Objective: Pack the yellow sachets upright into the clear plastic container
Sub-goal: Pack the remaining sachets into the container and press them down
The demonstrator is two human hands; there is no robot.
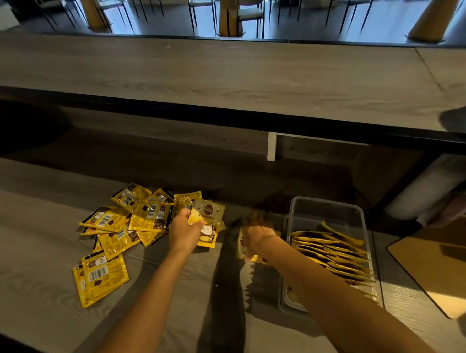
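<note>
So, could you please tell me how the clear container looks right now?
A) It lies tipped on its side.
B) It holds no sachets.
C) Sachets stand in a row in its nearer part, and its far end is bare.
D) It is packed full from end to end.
C: in the clear plastic container, the yellow sachets stand on edge in the nearer part, and the far end shows only bare bottom.

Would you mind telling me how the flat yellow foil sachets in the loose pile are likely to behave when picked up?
The flat yellow foil sachets look thin, so probably light and floppy. Their glossy film shines, so they may slide over each other. Those in the clear plastic container lean, so they likely tip unsupported.
</note>
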